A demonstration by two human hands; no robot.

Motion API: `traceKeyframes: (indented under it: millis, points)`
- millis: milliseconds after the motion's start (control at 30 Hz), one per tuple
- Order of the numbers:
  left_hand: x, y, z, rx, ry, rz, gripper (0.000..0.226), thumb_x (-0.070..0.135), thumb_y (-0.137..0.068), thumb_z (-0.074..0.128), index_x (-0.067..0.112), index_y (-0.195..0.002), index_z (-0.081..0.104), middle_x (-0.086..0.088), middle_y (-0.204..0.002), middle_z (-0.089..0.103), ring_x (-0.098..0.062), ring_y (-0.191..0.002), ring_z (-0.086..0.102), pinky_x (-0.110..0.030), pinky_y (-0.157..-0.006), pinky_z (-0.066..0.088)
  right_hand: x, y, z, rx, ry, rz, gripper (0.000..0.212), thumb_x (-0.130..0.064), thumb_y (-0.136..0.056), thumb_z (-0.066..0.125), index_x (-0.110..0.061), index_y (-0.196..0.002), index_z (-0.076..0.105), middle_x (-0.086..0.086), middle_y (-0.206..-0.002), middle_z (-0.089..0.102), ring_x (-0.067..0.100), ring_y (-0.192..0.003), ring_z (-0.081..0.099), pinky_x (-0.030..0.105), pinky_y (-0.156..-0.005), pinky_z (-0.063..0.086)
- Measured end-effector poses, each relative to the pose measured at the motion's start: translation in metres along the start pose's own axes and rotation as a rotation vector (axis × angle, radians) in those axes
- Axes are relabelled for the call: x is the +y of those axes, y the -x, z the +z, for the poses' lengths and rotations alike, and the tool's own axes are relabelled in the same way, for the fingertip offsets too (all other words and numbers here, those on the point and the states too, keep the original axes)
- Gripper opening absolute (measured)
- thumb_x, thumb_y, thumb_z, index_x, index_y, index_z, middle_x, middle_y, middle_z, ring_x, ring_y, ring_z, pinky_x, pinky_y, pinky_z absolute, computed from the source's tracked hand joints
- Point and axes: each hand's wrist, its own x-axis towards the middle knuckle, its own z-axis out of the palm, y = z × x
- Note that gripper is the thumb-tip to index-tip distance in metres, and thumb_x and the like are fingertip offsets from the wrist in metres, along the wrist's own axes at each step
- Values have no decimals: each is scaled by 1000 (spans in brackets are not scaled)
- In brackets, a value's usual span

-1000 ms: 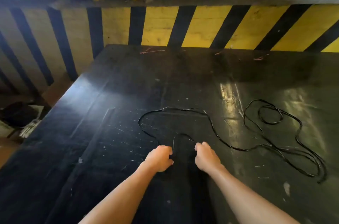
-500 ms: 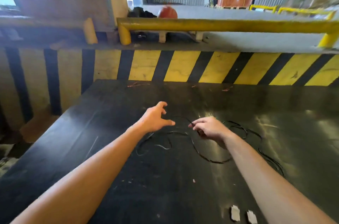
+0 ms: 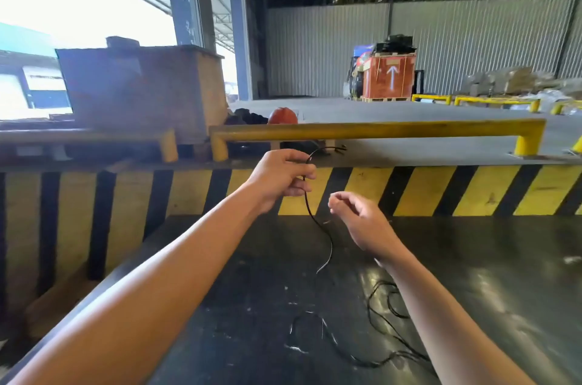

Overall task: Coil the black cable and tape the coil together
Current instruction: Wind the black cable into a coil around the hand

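Black cable [image 3: 318, 221] is pinched near its end between the thumb and fingers of my left hand [image 3: 282, 178], lifted well above the dark table [image 3: 472, 258] so that the free length hangs down and I can see how it runs. The short end arcs up and over to the right of my grip, and the rest drops from my fingers in a loose curve toward the table. Most of it lies slack on the table near the edge closest to me, in untidy loops that pass under my right forearm. No coil is formed yet, so I judge the work is at its very start: one end secured, the winding to follow.

My right hand [image 3: 359, 217] sits just right of the hanging strand and a little lower than the left, its fingers loosely curled and parted, holding nothing and not touching the cable. I keep it close because it will likely have to catch the strand and feed the first loop. No tape is in view.
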Motion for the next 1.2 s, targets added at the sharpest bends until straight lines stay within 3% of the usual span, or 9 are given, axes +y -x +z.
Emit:
traceKeyframes:
  millis: [133, 300, 433, 567, 633, 767, 900, 1033, 1200]
  points:
    - [2, -1, 18, 85, 79, -34, 35, 11, -89, 63, 12, -123, 54, -13, -86, 70, -11, -49, 60, -22, -49, 52, 3, 5, 7, -151, -58, -92, 22, -31, -96, 49, -19, -110, 63, -2, -89, 69, 3, -83, 64, 18, -78, 49]
    - [3, -3, 13, 93, -420, 162, 46, 29, -91, 59, 30, -135, 47, -4, -95, 70, -8, -60, 59, -16, -49, 45, -5, -7, -15, -99, -41, -211, 22, -27, -100, 40, -24, -102, 61, -8, -73, 54, -1, -61, 52, 17, -59, 42]
    - [5, -4, 11, -63, -646, 224, 51, 54, -82, 56, 8, -99, 70, -14, -91, 63, -21, -78, 58, -27, -73, 44, -17, -30, -31, -7, -124, -236, 22, -33, -99, 41, -29, -97, 62, -15, -67, 49, 1, -56, 46, 20, -54, 36]
    - [3, -7, 4, -37, -281, 27, 37, 44, -81, 64, 9, -75, 71, -14, -88, 71, -21, -88, 68, -39, -90, 51, -25, -50, -41, 43, -164, -303, 22, -29, -99, 42, -31, -89, 62, -9, -70, 51, 2, -55, 46, 21, -54, 35]
    - [4, -4, 2, -176, 25, -112, 38, 40, -83, 61, 14, -55, 62, -9, -68, 68, -17, -64, 69, -38, -81, 57, -21, -59, -45, 98, -186, -292, 21, -27, -99, 43, -27, -90, 62, -5, -72, 52, 5, -56, 44, 22, -54, 35]
    - [20, -1, 13, -305, 508, -64, 37, 39, -86, 50, 13, -64, 66, -2, -52, 63, -8, -35, 55, -30, -56, 59, -6, -61, -43, 116, -133, -283, 19, -22, -98, 44, -20, -93, 62, -5, -71, 53, 0, -55, 46, 15, -51, 36]
    - [44, -20, 25, -256, 707, 141, 40, 43, -94, 42, 16, -101, 71, -5, -92, 75, -18, -86, 72, -35, -76, 58, 16, -39, -7, -138, -166, -205, 25, -25, -99, 43, -9, -94, 62, 3, -68, 50, 7, -52, 40, 18, -46, 31]
    - [39, -38, 24, -65, 422, 180, 36, 45, -93, 44, 31, -124, 57, 4, -131, 55, -19, -128, 46, -51, -110, 27, 25, -16, 11, -319, -119, -217, 27, -30, -100, 39, -14, -95, 60, -4, -62, 49, 6, -55, 43, 20, -51, 36]
    - [8, -36, -4, -89, -606, 76, 45, 47, -99, 29, 30, -138, 46, 13, -134, 44, -8, -128, 36, -35, -103, 24, 11, -32, -25, -365, 122, -272, 19, -31, -96, 49, -20, -93, 65, -11, -70, 56, -2, -60, 51, 16, -58, 37]
